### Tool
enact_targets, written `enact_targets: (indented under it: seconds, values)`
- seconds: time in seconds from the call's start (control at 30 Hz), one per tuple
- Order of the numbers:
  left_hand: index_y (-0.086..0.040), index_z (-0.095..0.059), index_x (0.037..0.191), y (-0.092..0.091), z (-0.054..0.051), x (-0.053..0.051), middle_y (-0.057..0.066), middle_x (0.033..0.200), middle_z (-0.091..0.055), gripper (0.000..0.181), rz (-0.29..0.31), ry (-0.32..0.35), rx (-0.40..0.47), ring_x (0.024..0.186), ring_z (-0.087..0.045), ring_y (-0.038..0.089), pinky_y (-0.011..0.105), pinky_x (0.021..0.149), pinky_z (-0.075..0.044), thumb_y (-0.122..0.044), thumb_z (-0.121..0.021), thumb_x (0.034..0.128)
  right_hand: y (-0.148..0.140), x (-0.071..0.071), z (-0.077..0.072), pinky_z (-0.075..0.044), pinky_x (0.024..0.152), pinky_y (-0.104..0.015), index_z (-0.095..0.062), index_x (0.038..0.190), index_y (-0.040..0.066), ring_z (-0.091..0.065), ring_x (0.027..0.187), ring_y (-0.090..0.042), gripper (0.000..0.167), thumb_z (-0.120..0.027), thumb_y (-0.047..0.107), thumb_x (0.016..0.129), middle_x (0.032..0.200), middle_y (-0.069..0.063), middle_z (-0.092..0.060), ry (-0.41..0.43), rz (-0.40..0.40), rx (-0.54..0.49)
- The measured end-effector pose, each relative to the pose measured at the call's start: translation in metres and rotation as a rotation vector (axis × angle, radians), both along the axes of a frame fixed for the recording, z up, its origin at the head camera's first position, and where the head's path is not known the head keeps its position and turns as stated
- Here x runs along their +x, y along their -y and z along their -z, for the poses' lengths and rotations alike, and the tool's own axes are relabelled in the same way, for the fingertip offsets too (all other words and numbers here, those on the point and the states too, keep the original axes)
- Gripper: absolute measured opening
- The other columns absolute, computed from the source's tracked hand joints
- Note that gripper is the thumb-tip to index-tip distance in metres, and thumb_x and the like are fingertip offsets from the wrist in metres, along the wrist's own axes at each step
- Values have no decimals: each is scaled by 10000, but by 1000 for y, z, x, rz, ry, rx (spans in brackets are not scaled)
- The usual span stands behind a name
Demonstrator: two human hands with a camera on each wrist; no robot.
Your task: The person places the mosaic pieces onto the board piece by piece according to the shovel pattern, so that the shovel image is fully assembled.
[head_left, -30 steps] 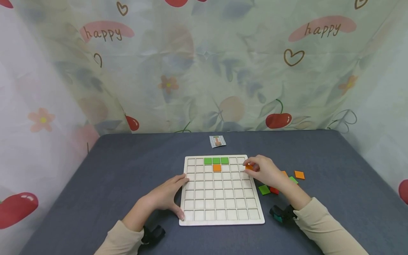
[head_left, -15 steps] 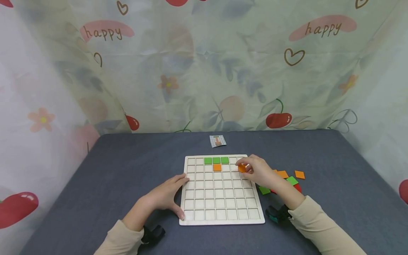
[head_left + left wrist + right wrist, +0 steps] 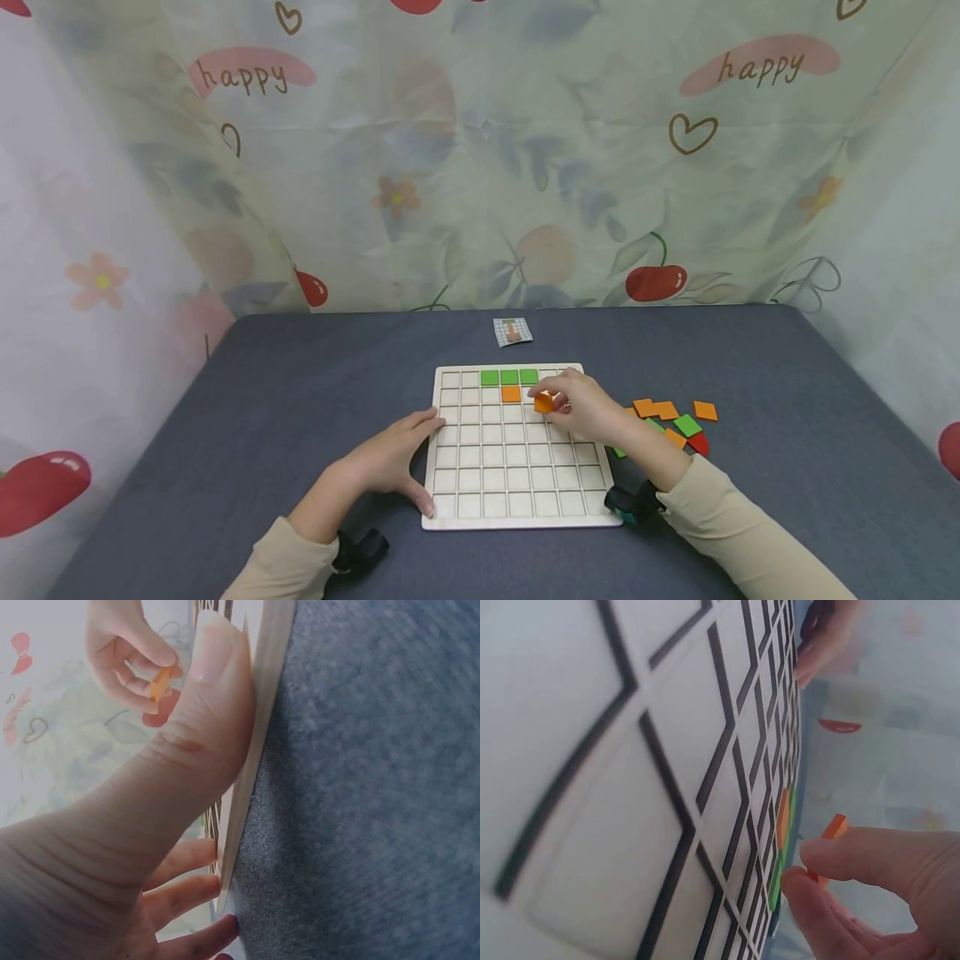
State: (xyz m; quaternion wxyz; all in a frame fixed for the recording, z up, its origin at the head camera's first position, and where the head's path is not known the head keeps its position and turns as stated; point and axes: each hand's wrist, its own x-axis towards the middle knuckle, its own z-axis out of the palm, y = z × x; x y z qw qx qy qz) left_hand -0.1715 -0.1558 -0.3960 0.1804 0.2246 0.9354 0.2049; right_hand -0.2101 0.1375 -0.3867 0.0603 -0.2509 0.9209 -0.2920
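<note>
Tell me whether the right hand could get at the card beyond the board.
Probably yes: nothing visible stands between the right hand and the card, though the hand pinches an orange tile.

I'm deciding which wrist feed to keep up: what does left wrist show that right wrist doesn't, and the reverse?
Left wrist only: the left thumb's nail and the board's outer side.

Right wrist only: green tiles and one orange tile laid in the board; the left view catches it too edge-on to show them.

Both: the board, the left hand, and the right hand pinching another orange tile.
</note>
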Motion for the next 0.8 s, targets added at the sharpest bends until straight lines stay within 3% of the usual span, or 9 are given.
enact_targets:
  seconds: [0.1,0.3,0.6,0.8]
  values:
    - [-39,-335,1433,0,0,0,183,1523,-257,1160,3,-2,0,1399,-276,361,504,1096,-311,-453,-877,494,6,0,-2,-504,710,-269,-659,1114,107,-570,827,-177,339,-658,-30,805,1012,-133,-556,23,-4,19]
    - [-39,-339,1431,0,1,-1,185,1520,-262,1159,2,-2,0,1396,-283,361,504,1094,-314,-453,-878,491,17,1,-1,-515,707,-253,-668,1099,102,-547,795,-153,313,-660,-16,809,928,-102,-560,-9,-35,40]
    - [-46,-336,1434,0,0,-1,182,1523,-257,1161,-7,12,2,1400,-275,358,507,1094,-312,-449,-879,491,26,-2,1,-509,708,-260,-614,1150,79,-579,787,-148,364,-670,-11,802,945,-102,-576,13,-29,31]
    - [-47,-339,1433,0,0,-1,183,1523,-259,1162,-4,6,-1,1400,-275,358,506,1094,-313,-454,-878,488,32,-6,2,-501,680,-234,-610,1079,32,-578,774,-134,304,-703,15,790,936,-100,-609,41,-26,18]
